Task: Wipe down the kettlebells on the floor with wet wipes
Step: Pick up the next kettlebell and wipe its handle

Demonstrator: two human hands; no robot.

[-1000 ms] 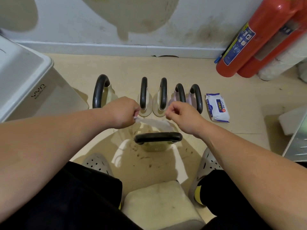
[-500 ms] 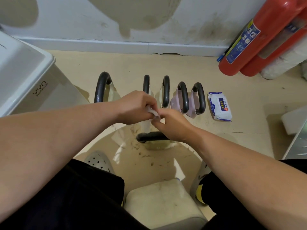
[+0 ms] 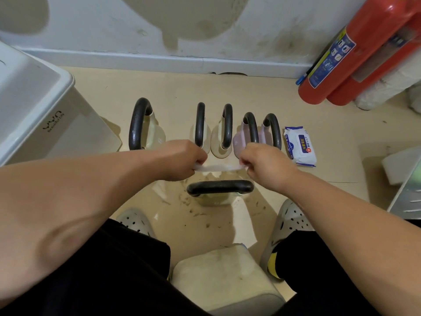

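Both hands [image 3: 223,161] stretch a wet wipe [image 3: 219,167] above kettlebell [image 3: 219,190].

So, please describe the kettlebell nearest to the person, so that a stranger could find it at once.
Before the white wall a row of five kettlebells stands on the beige floor. In front of that row, just ahead of the person's shoes, one kettlebell stands alone. Its black handle runs left to right, whereas the row's handles all point toward the wall.
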